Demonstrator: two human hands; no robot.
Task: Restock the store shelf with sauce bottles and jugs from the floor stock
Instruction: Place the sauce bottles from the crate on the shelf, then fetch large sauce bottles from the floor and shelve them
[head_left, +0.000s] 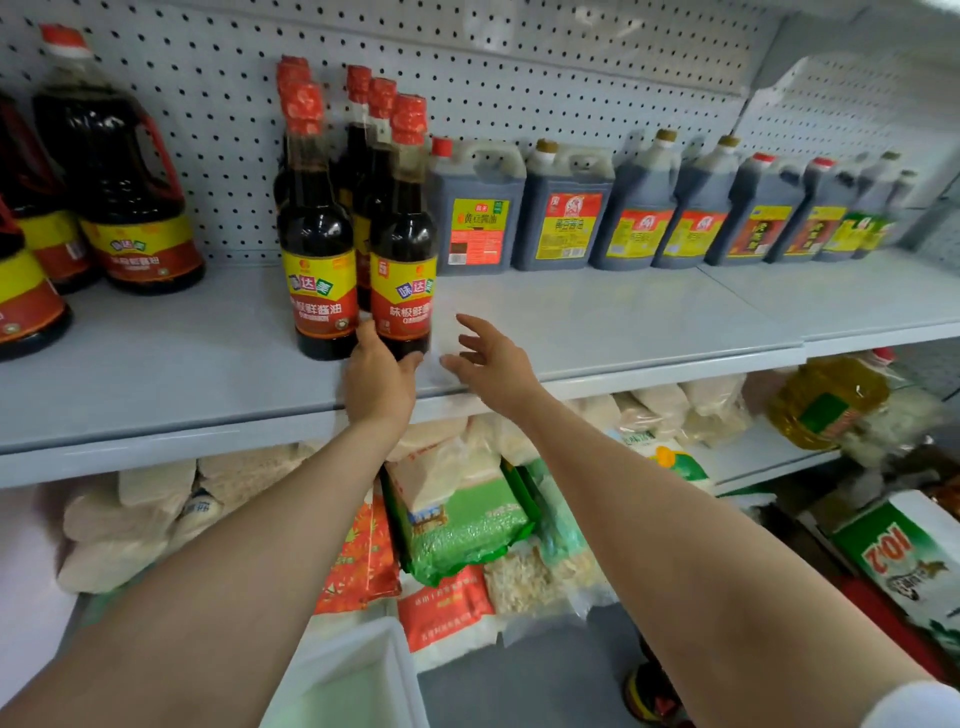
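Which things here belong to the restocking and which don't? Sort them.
Job: front sauce bottle at the left hand; right hand; bottle cluster; jugs; shelf.
Not job: rice bags; oil jug below.

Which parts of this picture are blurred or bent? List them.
Head view: the jugs at far right smear with blur; the shelf edge bows from wide-angle distortion; the front bottle by the left hand stays sharp; the right hand is slightly soft.
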